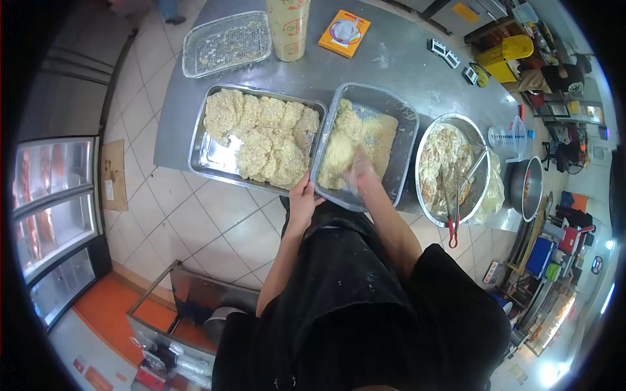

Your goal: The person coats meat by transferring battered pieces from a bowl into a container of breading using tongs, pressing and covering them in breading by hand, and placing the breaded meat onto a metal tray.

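My left hand (302, 199) rests at the near right corner of a metal tray (218, 155), its fingers closed on the rim. Breaded pieces (270, 140) are heaped in that tray. My right hand (360, 171) is over the grey tub (405, 140), smeared by motion, beside a crumb-coated piece (340, 151). Loose crumbs (381, 133) cover part of the tub floor. Whether the right fingers hold anything is not clear. Right of the tub stands a steel bowl (427, 207) of wet, battered pieces, with red-tipped tongs (451, 225) leaning in it.
Behind stand a wire-mesh tray (228, 45), a tall patterned container (287, 29) and an orange box (345, 32). Small timers (445, 52), a clear measuring jug (517, 138) and another steel bowl (525, 189) are to the right. A person (554, 78) is at the far right.
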The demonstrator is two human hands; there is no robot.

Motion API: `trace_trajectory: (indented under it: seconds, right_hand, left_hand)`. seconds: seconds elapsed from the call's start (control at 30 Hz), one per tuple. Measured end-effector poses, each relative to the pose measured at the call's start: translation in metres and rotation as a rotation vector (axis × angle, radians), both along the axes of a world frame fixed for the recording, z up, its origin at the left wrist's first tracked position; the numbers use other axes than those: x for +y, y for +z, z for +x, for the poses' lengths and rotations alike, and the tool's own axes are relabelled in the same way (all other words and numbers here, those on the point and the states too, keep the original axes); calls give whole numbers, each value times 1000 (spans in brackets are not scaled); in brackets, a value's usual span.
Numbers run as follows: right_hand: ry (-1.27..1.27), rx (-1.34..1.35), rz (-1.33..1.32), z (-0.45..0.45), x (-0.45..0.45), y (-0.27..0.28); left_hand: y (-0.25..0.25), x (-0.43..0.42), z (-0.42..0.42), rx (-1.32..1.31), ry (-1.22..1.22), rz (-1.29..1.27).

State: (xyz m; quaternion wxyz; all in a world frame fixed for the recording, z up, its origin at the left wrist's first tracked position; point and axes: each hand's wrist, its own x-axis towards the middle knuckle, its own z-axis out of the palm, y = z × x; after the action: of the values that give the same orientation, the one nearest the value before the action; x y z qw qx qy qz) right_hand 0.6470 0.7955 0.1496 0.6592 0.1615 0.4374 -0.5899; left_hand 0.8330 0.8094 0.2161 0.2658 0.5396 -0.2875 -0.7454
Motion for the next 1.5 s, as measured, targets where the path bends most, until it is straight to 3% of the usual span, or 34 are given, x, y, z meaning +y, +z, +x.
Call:
trace_trajectory:
  seconds: [0.1,0.13,0.23,0.33,0.43,0.57,0.67,0.73,0.8,0.87,0.97,1.07,1.13,1.2,1.23,1.33,1.5]
  right_hand:
    - [-10,23,341,-17,-8,34]
    - [121,338,318,-9,-8,64]
    - [825,1706,51,-33,-24,31]
    - [840,1945,-73,-39,-88,-2]
    - [1090,2219,40,-11,-57,24]
    - [1185,2054,10,-13,-39,47]
    - [1392,1844,193,-38,-76,-15]
    - [1444,2167,187,-28,-64,-75]
    - [1132,2325,183,-13,-60,-59]
    - [947,2212,92,-10,-63,-10]
    - [754,2136,152,-9,-56,-13]
    - [1070,1953,161,-22,-39,-33]
    - [1057,2363,-57,-36,-22,-54]
    - [1017,2131,73,-30,-15,25]
    - [1018,2152,106,-41,-20,21]
    - [1037,2118,183,-31,-16,4]
    - [892,2143,385,-3,-32,24]
  left_hand:
    - [-1,2,4,10,1,-10]
    - [-1,1,3,27,0,-18]
    - [-9,1,3,24,17,-22]
    - [-4,0,2,-9,2,0]
    - [-7,1,1,-15,16,15]
    - [-10,3,3,35,49,62]
    - [0,-2,4,6,10,62]
    - [-1,-1,8,12,21,83]
    - [-2,-3,5,3,18,115]
    - [-3,-7,1,-29,14,132]
    - [1,0,3,-26,20,133]
    - [7,-6,5,18,10,84]
    - [6,-6,6,11,15,62]
    - [-4,-3,11,-22,-54,118]
    - [-6,-6,15,10,-153,89]
    - [-13,4,16,-61,-70,41]
    - [2,-6,8,-60,-72,39]
